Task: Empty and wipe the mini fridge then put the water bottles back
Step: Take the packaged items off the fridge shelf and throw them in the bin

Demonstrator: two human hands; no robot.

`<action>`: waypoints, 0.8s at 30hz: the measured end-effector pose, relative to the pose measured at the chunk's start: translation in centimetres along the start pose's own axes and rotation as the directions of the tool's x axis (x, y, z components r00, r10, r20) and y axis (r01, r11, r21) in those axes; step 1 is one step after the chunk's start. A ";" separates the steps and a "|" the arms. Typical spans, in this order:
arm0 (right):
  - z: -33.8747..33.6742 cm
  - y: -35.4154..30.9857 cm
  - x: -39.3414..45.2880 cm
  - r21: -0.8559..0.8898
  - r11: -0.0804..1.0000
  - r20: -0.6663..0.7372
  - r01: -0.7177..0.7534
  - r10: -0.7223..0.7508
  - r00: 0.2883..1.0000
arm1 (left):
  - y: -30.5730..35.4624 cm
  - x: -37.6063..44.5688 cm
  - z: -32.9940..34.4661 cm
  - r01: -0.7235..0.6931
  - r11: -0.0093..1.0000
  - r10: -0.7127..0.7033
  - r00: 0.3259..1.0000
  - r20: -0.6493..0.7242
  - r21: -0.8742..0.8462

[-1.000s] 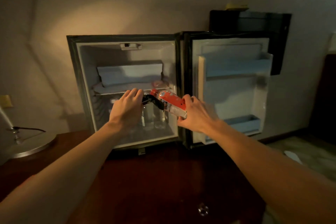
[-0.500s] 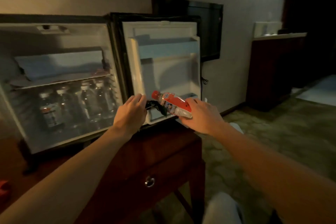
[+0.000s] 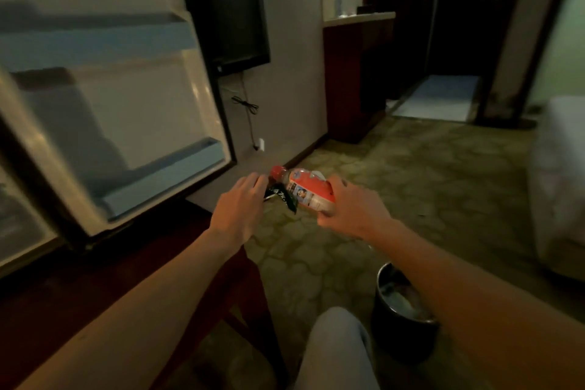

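My right hand point(image 3: 351, 212) grips a small bottle with a red cap and a red-orange label point(image 3: 305, 188), held on its side over the carpet. My left hand point(image 3: 242, 207) holds a dark crumpled wrapper point(image 3: 283, 198) just below the bottle's neck, its fingers curled round it. The mini fridge's open door point(image 3: 104, 95) fills the left of the view, its white inner shelves bare. The fridge's inside and the water bottles are out of view.
The fridge stands on a dark wooden table point(image 3: 104, 291). A black waste bin point(image 3: 403, 310) sits on the patterned carpet below my right forearm. A wall-mounted TV point(image 3: 234, 6), a wooden counter point(image 3: 357, 73) and a bed edge point(image 3: 560, 184) surround the floor. My knee point(image 3: 338, 348) shows at the bottom.
My view and both hands swung right, away from the fridge's inside and out past the table's edge. The red bottle and the wrapper now hang over the carpet near the bin.
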State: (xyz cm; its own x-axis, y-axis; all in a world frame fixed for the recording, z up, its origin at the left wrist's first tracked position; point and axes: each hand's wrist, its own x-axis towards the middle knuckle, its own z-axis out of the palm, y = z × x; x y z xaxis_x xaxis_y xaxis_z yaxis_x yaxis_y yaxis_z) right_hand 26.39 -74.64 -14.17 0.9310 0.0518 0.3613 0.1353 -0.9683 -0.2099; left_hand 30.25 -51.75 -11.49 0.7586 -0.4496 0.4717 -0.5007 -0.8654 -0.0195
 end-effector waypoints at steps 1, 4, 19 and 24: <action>0.3 1.4 -0.6 -0.013 0.999 0.009 -0.031 0.032 0.999 | 1.0 0.6 1.3 -0.020 0.999 0.021 1.000 0.022 -0.025; 1.4 5.6 -2.2 -0.026 0.995 0.034 -0.098 0.099 0.995 | 4.0 2.2 5.3 -0.084 0.994 0.089 0.993 0.071 -0.070; 10.9 22.4 -9.1 -0.076 0.872 0.228 -0.484 0.488 0.843 | 16.8 5.6 25.2 -0.174 0.943 0.268 0.904 0.334 -0.284; 15.5 26.6 -10.8 -0.090 0.803 0.311 -0.590 0.585 0.749 | 19.6 5.9 31.8 -0.148 0.927 0.292 0.862 0.414 -0.346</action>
State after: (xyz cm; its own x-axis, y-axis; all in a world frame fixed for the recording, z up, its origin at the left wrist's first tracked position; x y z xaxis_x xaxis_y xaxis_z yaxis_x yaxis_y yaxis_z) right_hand 25.18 -97.16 -37.73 0.8820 -0.4516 -0.1348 -0.4707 -0.8297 -0.3000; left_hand 38.12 -78.41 -37.13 0.6803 -0.7321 0.0361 -0.7204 -0.6587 0.2170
